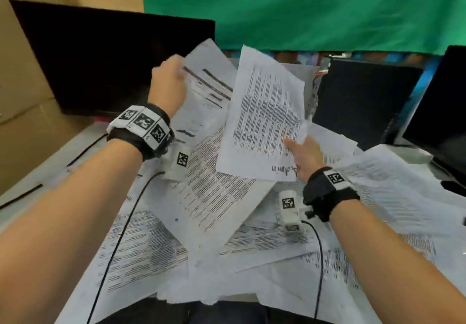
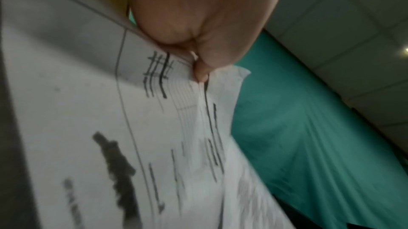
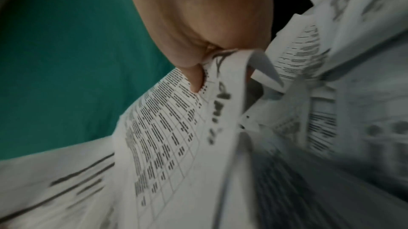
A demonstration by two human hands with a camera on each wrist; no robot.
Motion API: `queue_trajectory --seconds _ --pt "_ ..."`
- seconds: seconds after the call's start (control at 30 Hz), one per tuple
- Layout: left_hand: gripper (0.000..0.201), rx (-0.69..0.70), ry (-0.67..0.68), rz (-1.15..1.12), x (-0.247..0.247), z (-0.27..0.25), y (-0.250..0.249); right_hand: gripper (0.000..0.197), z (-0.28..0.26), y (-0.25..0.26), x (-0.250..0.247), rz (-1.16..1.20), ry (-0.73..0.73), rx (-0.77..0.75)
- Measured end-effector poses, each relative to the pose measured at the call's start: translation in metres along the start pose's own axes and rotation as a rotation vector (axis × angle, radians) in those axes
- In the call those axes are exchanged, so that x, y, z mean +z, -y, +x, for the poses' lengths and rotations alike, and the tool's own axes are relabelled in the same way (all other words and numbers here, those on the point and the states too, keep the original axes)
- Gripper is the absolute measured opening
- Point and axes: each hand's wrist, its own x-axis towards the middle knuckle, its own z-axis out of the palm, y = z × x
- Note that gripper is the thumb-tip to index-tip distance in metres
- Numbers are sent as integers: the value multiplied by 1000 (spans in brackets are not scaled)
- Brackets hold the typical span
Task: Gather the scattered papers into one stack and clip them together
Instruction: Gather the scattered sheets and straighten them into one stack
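Note:
My left hand (image 1: pixel 169 81) grips the upper left edge of a small bundle of printed sheets (image 1: pixel 201 132) and holds it tilted above the desk; in the left wrist view its fingers (image 2: pixel 199 68) pinch the bundle's corner (image 2: pixel 154 110). My right hand (image 1: pixel 302 156) pinches the lower right corner of a single printed sheet (image 1: pixel 264 114) with handwriting along its bottom, raised in front of the bundle. In the right wrist view the thumb (image 3: pixel 194 79) presses on that sheet (image 3: pixel 176 128). Several more printed sheets (image 1: pixel 141 253) lie scattered on the desk. No clip is in sight.
A dark monitor (image 1: pixel 108 58) stands at the back left and a black computer case (image 1: pixel 363 99) at the back right, with another dark screen (image 1: pixel 443 111) at the far right. A green cloth (image 1: pixel 302 8) hangs behind. Black cables (image 1: pixel 118 243) trail from both wrist cameras over the papers.

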Motion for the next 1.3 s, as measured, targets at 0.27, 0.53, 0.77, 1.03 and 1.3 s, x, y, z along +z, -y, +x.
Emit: queue_trajectory --seconds 0.27,0.53,0.77,1.03,1.3 --pt "33 72 -347 -118 -32 30 6 68 -6 -42 13 -219 -62 154" --pt "16 -257 -47 -462 -4 36 58 46 40 32 -16 -161 -76 -92" --pt "24 -292 534 -620 90 -25 30 38 43 83 -29 -35 -122 -65" --pt "18 -351 894 -1018 117 -46 -19 46 22 107 -42 -50 -94 -67" --pt "29 -367 1052 -1251 116 -46 -34 44 16 115 -63 -100 -172 -75"
